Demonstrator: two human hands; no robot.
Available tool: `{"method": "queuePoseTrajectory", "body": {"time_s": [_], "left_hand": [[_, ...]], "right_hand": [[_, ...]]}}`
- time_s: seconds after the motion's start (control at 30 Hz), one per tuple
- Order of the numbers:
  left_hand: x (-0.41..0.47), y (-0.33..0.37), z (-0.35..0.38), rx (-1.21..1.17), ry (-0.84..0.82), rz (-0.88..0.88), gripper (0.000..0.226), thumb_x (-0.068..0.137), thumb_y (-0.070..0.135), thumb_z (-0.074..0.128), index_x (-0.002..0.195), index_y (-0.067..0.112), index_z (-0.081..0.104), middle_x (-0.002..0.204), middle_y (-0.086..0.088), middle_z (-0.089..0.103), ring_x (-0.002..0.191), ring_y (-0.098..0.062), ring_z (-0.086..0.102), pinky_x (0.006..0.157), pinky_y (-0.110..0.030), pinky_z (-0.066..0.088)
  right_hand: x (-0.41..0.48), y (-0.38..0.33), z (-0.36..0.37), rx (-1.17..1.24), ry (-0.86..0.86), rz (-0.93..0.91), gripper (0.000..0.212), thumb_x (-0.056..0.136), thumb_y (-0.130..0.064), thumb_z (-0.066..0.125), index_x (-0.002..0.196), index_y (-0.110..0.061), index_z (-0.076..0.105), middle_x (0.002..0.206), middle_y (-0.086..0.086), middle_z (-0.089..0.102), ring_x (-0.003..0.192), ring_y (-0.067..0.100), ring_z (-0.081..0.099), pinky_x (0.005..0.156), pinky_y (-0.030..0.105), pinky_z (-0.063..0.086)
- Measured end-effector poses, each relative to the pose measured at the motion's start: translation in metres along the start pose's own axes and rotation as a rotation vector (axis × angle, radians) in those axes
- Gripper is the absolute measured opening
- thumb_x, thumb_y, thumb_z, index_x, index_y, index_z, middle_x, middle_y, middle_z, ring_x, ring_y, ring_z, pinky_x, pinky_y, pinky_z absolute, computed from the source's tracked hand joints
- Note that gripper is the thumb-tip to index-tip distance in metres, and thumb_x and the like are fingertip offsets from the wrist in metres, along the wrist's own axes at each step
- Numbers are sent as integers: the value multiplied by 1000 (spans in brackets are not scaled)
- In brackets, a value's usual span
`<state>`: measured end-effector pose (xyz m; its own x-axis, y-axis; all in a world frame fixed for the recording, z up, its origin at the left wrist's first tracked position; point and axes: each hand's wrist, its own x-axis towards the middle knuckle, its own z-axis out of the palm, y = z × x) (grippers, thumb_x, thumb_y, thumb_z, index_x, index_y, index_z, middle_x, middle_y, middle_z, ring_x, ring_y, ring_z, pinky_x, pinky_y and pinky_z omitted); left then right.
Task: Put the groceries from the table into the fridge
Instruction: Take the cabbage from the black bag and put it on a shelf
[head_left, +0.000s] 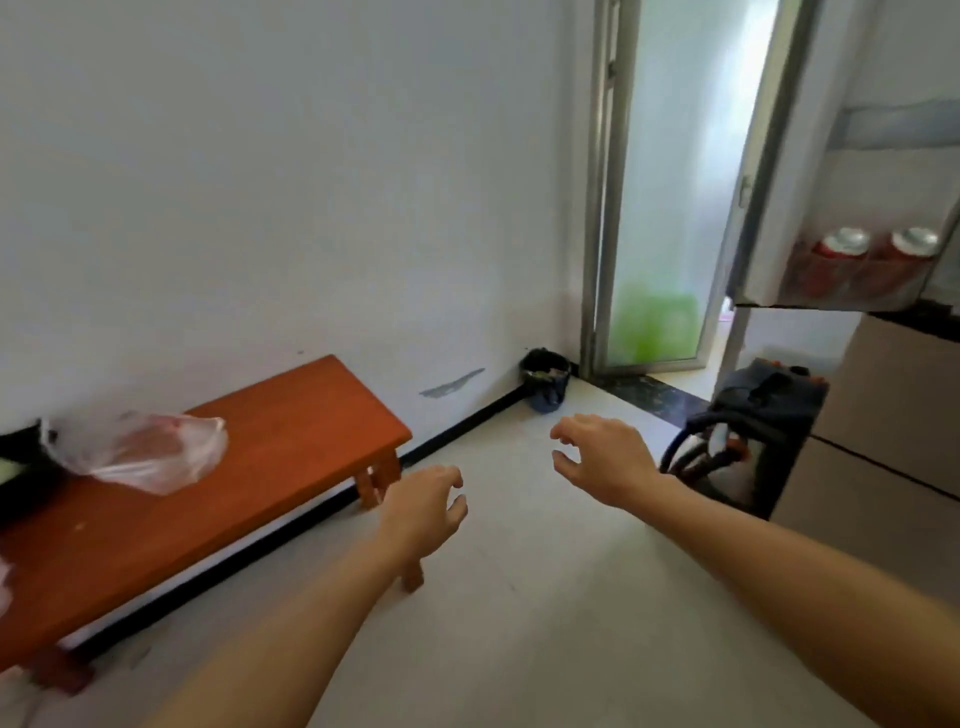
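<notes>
The bag (140, 449) lies on the table (291, 415) at the left, up by the wall, & no hand touches it. It's thin clear plastic w/ sth red inside; maybe meat, can't tell for sure. The bag looks soft & floppy, prob. light, & the plastic could be slippery or tear if pulled hard. The lump inside will sag & swing, so the best spot to grab is prob. the bunched top at its left end, or scoop one hand under the lump. The L hand (423, 512) & R hand (602, 457) both hang in the air over the floor, well apart from the bag. Their fingers are loosely curled & a bit spread, holding nothing. The fridge (893, 415) stands at the right w/ its door (769, 218) open, & 2 red cans (841, 249) sit in the door shelf. A dark cart (753, 426) stands just beside the fridge, so mind it when carrying. A bin (545, 376) sits in the far corner. Sth black (21, 467) sits on the table just left of the bag, cut off by the edge.
</notes>
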<state>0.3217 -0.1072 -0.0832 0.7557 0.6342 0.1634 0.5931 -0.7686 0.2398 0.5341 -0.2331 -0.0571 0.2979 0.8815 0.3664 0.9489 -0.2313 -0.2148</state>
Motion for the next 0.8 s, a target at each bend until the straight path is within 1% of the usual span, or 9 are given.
{"method": "queuePoseTrajectory", "body": {"time_s": [0.07, 0.17, 0.27, 0.37, 0.47, 0.57, 0.7, 0.8], "left_hand": [[-34, -53, -19, 16, -4, -91, 23, 92, 35, 55, 108, 21, 63, 105, 5, 66, 85, -9, 62, 78, -26, 52], [-81, -121, -43, 42, 15, -229, 24, 92, 32, 53, 110, 19, 61, 106, 4, 64, 93, -16, 62, 77, -27, 48], [-121, -181, -57, 65, 32, -366, 27, 93, 34, 50, 113, 19, 59, 104, 2, 63, 91, -18, 60, 76, -33, 50], [-149, -235, -64, 58, 33, -472, 25, 94, 35, 48, 113, 21, 57, 100, 4, 60, 87, -16, 59, 74, -32, 50], [-162, -291, -73, 43, 74, -553, 25, 94, 35, 51, 113, 21, 58, 103, 4, 62, 90, -16, 60, 78, -33, 51], [-161, -352, -86, 89, 95, -624, 24, 93, 35, 50, 112, 23, 59, 107, 3, 63, 95, -19, 60, 81, -35, 50], [-156, -429, -107, 99, 117, -710, 25, 92, 36, 50, 111, 23, 59, 106, 3, 64, 94, -18, 62, 81, -37, 53], [-159, -482, -126, 86, 163, -763, 27, 92, 35, 51, 114, 21, 59, 108, 4, 64, 95, -15, 62, 82, -35, 53]], "right_hand": [[14, -59, 23, 23, -15, -99, 31, 91, -39, 56, 118, -24, 63, 111, -5, 67, 100, 17, 61, 82, 27, 44], [41, -140, 51, 40, -44, -233, 31, 93, -39, 53, 119, -24, 61, 112, -6, 65, 99, 14, 60, 80, 24, 44], [69, -208, 78, 81, -91, -335, 24, 92, -38, 53, 111, -25, 62, 106, -9, 65, 93, 11, 60, 77, 21, 44], [98, -268, 110, 104, -148, -432, 20, 91, -37, 53, 106, -26, 61, 98, -9, 64, 88, 12, 59, 73, 23, 44], [133, -324, 149, 135, -191, -493, 22, 90, -37, 53, 109, -27, 60, 98, -9, 62, 90, 13, 60, 71, 25, 45], [175, -377, 192, 179, -227, -534, 27, 89, -37, 54, 113, -27, 60, 103, -8, 63, 94, 17, 61, 74, 31, 48], [233, -448, 241, 237, -295, -553, 27, 89, -36, 54, 114, -27, 60, 108, -9, 64, 96, 17, 61, 77, 33, 50], [272, -505, 271, 239, -327, -609, 26, 90, -36, 53, 112, -25, 59, 109, -7, 64, 93, 16, 61, 72, 31, 48]]}}
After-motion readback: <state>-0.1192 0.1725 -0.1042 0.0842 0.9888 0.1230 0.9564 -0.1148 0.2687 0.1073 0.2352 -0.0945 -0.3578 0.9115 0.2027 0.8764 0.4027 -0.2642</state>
